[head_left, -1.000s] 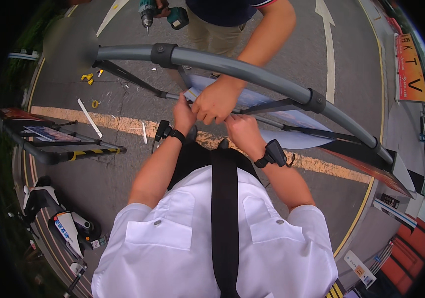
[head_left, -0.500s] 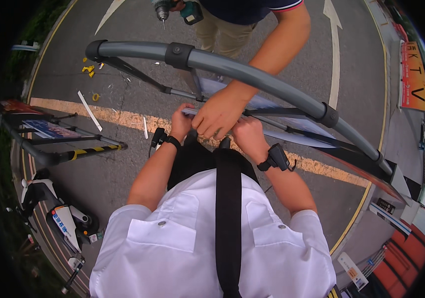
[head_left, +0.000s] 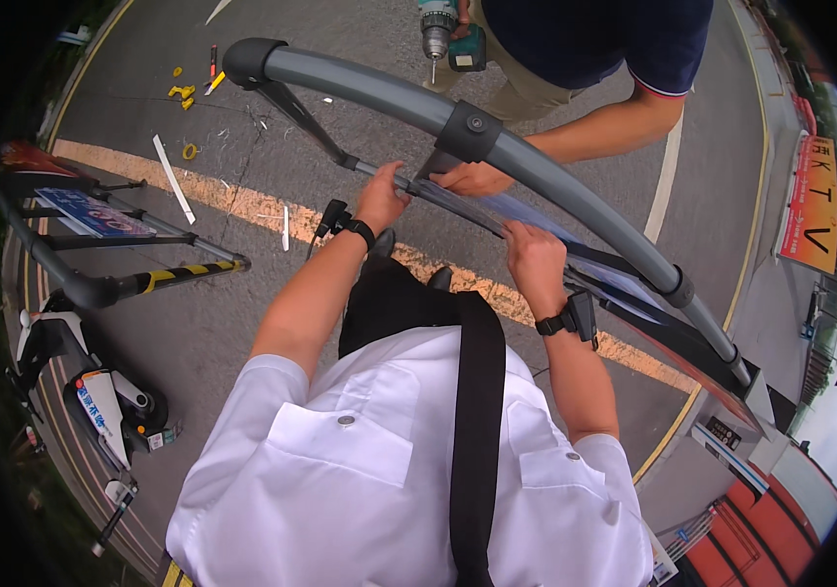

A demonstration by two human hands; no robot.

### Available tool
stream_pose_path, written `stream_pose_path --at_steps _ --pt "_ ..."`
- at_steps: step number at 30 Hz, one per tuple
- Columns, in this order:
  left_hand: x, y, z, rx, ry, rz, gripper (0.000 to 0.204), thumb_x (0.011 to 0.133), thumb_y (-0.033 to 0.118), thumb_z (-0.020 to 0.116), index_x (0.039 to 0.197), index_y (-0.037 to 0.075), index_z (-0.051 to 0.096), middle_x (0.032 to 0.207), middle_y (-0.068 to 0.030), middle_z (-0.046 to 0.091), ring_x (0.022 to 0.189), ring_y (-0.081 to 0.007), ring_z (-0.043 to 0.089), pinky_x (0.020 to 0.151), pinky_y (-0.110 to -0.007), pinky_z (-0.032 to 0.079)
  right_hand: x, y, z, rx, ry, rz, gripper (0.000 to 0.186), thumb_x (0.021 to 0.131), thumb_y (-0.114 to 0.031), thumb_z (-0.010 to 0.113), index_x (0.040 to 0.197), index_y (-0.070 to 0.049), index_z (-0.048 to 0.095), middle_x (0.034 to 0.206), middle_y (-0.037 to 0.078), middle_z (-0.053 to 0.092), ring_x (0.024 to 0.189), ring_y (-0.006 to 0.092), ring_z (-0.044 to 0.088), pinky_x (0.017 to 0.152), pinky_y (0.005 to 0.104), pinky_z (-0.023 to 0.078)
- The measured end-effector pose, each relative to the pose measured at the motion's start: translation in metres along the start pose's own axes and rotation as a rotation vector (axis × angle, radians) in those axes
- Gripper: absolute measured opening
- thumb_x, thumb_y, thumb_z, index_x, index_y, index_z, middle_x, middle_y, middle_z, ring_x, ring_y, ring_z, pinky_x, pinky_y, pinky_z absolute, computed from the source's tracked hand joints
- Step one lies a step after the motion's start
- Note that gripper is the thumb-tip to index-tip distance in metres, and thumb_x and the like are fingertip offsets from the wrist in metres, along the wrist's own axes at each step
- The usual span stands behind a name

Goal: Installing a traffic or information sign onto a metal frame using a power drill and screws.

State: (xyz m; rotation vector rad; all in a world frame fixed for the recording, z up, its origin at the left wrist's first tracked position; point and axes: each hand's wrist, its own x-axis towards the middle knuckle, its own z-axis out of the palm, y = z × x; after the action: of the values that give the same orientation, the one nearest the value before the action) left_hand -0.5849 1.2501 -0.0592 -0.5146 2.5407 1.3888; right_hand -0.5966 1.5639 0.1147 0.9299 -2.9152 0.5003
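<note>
A large grey tubular frame with black joints slants across in front of me. Inside it runs a thinner grey rail along a pale, glossy panel. My left hand is closed around the left part of this rail. My right hand is closed at the panel's near edge, fingertips pressed together on it; my palm hides part of the grip. Between my hands, on the far side, a co-worker's hand touches the panel. That person's other hand, mostly cut off, holds a teal cordless drill, bit pointing down.
On the asphalt at the left lie white strips, a tape roll, yellow pieces and a yellow-handled tool. A second frame with a striped bar and a parked scooter stand at the left.
My hands have moved apart, the left up the rail, the right along the panel. The co-worker's hand has moved away from mine to the far side. The drill has shifted right in view.
</note>
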Motion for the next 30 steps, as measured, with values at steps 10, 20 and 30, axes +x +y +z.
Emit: stream_pose_path --at_steps 10,20,30 --pt "0.016 0.002 -0.016 0.075 -0.133 0.234 0.083 0.093 0.004 0.090 0.166 0.023 0.057 0.168 -0.0102 0.061 0.140 -0.0385 0.069 0.113 -0.051 0.060 0.014 0.008 0.028 -0.045 -0.042 0.020 0.008 0.103 -0.016 0.076 0.106 -0.008 0.076 0.088 0.014 0.078 0.086 0.0383 0.077 0.078 0.0506 0.059" --pt "0.016 0.009 -0.015 0.094 -0.003 0.207 0.055 0.094 0.017 0.093 0.145 0.015 0.073 0.143 -0.0115 0.078 0.126 -0.0371 0.076 0.104 -0.050 0.062 0.020 0.000 0.038 -0.069 -0.031 0.035 0.011 0.101 -0.017 0.079 0.097 -0.008 0.074 0.084 0.014 0.076 0.084 0.0377 0.076 0.077 0.0506 0.058" --pt "-0.029 0.009 -0.014 0.090 0.004 -0.021 0.038 0.097 0.050 0.088 0.101 0.012 0.088 0.091 -0.0097 0.086 0.090 -0.0355 0.084 0.081 -0.051 0.065 0.023 0.004 0.045 -0.123 -0.066 0.094 0.014 0.101 -0.019 0.081 0.096 -0.007 0.074 0.083 0.016 0.076 0.081 0.0405 0.075 0.075 0.0519 0.058"
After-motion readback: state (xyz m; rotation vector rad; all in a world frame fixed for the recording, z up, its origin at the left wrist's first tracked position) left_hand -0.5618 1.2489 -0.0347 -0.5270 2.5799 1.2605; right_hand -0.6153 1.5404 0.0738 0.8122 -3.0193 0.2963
